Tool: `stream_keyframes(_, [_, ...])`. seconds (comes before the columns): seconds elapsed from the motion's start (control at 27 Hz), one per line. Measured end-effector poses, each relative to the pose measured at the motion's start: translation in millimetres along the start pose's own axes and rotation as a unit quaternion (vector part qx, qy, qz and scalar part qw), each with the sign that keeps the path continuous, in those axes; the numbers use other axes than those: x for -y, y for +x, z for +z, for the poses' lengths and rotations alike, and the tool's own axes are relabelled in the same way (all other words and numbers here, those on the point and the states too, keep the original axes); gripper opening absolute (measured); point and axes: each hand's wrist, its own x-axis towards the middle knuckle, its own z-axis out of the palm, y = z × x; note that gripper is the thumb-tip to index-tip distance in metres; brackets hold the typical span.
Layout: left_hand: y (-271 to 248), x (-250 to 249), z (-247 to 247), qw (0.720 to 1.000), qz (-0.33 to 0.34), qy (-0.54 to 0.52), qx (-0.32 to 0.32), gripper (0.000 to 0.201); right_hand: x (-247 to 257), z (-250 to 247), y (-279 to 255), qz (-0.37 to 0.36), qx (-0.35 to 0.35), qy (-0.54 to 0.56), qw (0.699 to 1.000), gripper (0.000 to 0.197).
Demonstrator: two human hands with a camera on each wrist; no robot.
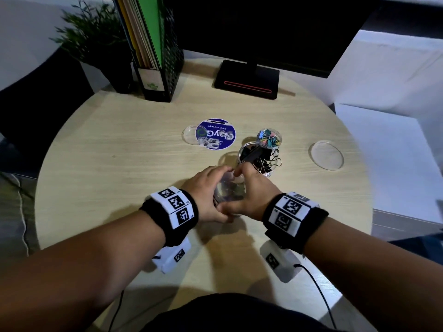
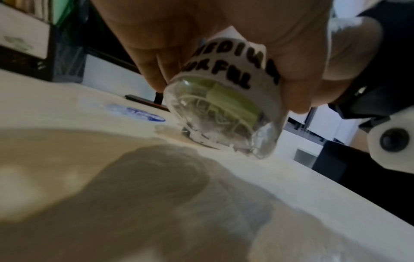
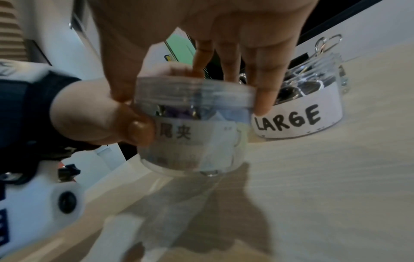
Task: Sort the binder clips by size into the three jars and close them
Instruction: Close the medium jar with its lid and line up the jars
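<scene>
Both hands hold one clear jar [image 1: 229, 191] just above the near middle of the table. Its white label reads "MEDIUM" in the left wrist view, and coloured binder clips show through the jar's tilted base [image 2: 224, 113]. My left hand [image 1: 206, 188] wraps the jar's body [image 3: 195, 141]. From above, my right hand [image 1: 254, 190] grips the clear lid [image 3: 195, 92] sitting on the jar's top. Behind stands an open jar labelled "LARGE" [image 3: 302, 115], full of black clips [image 1: 260, 159]. A smaller open jar [image 1: 269, 138] with colourful clips stands behind that.
Two loose clear lids lie on the round wooden table [image 1: 119, 176]: one [image 1: 190, 134] beside a blue round card [image 1: 217, 134], one [image 1: 326, 154] at the right. A monitor base [image 1: 247, 80], a black file holder [image 1: 158, 68] and a plant [image 1: 96, 37] line the back edge.
</scene>
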Motion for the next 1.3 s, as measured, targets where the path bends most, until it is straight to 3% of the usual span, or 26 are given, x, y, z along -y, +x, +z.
stream_keyframes(0.07, [0.9,6.8,2.1,1.000,-0.024,0.013,-0.010,0.114,-7.2,-4.7,0.3,-0.009,-0.005,0.001,1.000,0.063])
stream_keyframes(0.15, [1.0,12.7,2.0,0.997,-0.066,0.041,-0.031,0.108,-20.5,-10.8,0.7,-0.020,-0.056,-0.029,0.998,0.054])
stream_keyframes(0.26, [3.9,24.6,-1.5,0.987,-0.135,0.046,-0.070,0.113,-45.6,-22.2,3.7,-0.013,-0.108,-0.126,0.986,0.048])
stream_keyframes(0.48, [28.7,42.7,-8.0,0.971,-0.203,0.082,-0.100,0.108,-68.1,-22.3,7.5,0.016,0.018,-0.260,0.965,0.064])
stream_keyframes(0.7, [44.4,52.4,-6.1,0.964,-0.218,0.072,-0.132,0.103,-54.0,-5.0,0.9,0.007,0.033,-0.220,0.975,0.065])
stream_keyframes(1.11, [57.9,57.3,-18.7,0.964,-0.209,0.131,-0.104,0.104,-28.4,12.6,13.1,-0.029,0.069,-0.116,0.990,0.071])
stream_keyframes(1.19, [58.8,59.5,-17.7,0.965,-0.211,0.113,-0.105,0.103,-28.2,-0.8,16.8,-0.065,0.025,-0.109,0.992,0.066])
stream_keyframes(1.3, [58.8,61.5,-16.7,0.967,-0.212,0.097,-0.104,0.102,-34.6,-27.3,27.1,-0.098,-0.150,-0.080,0.981,0.056])
